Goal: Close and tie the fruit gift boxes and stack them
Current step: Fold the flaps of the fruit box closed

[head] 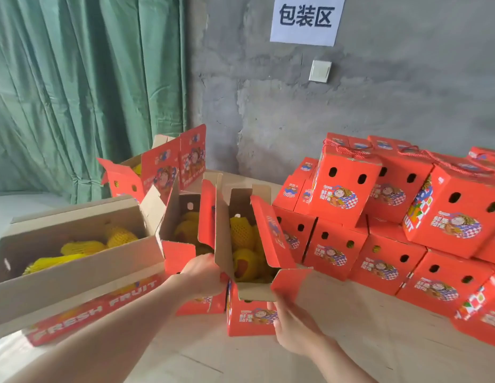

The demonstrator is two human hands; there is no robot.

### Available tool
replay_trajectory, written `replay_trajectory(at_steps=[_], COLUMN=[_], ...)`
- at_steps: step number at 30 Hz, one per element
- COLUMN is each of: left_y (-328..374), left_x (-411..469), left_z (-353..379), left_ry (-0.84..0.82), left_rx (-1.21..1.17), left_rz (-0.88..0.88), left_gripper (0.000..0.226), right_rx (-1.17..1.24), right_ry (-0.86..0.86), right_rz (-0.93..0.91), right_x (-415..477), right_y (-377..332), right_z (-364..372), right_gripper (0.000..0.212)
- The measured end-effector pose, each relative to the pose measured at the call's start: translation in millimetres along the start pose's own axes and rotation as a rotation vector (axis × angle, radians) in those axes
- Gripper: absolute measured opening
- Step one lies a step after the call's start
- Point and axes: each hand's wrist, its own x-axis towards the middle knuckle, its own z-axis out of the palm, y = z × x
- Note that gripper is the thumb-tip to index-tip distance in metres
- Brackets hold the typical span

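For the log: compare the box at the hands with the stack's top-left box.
The near box's flaps stand open; the stacked box is shut. The near box shows fruit; the stacked box hides it. Only the stacked box has a red cord, the near box none. Both red, same print.

The one camera rides on my head, facing forward and down, close above the open gift box (242, 288) at mid-frame. Beyond the box it reaches up the wall (296, 106) to the paper sign (305, 19). Nearer than the box, my left hand (202, 275) and right hand (293, 324) show, arms cut by the bottom edge.
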Motion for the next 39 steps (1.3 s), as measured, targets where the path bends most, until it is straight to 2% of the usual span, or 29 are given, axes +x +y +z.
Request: replay_trajectory(at_steps=[4,7,10,14,17,22,26,29,31,33,35,37,39], left_y=[32,59,85,89,71,42,32,32,24,2,-28,-55,-68], left_x=[-51,-81,-94,-100,-102,-108,-113,-116,-115,-119,-127,-143,-156], left_z=[3,1,-7,-23,-31,-20,12,25,21,13,8,7,9], left_ry=[-0.002,-0.072,-0.140,-0.075,-0.089,-0.136,-0.031,0.067,0.243,0.364,0.361,0.389,0.393], left_rx=[-0.016,-0.038,0.006,0.078,0.064,0.086,0.204,0.201,0.156,0.136,0.148,0.197,0.210], left_rz=[0.071,0.145,0.117,0.111,0.132,0.192,0.193,0.233,0.390,0.518,0.554,0.534,0.484], left_gripper=[0.020,0.024,0.024,0.024,0.023,0.034,0.044,0.033,0.017,0.025,0.025,0.014,0.040], right_rx=[-0.024,-0.041,-0.090,-0.066,0.055,0.292,0.354,0.316,0.232,0.158,0.145,0.185,0.206], right_ry=[0.017,0.030,0.049,0.035,-0.001,0.134,0.202,0.073,-0.002,0.012,0.050,0.134,0.378], right_rz=[-0.030,0.006,0.053,0.078,0.127,0.100,0.150,0.273,0.337,0.306,0.278,0.294,0.287], right_x=[-55,-92,-124,-144,-144,-143,-143,-147,-149,-149,-149,-150,-154], right_y=[13,30,45,53,50,39,31,30,34,37,40,36,27], right_z=[2,3,2,-2,-9,-18,-22,-14,-6,-2,1,5,18], right_gripper=[0.056,0.060,0.062,0.067,0.061,0.041,0.042,0.044,0.059,0.064,0.063,0.057,0.048])
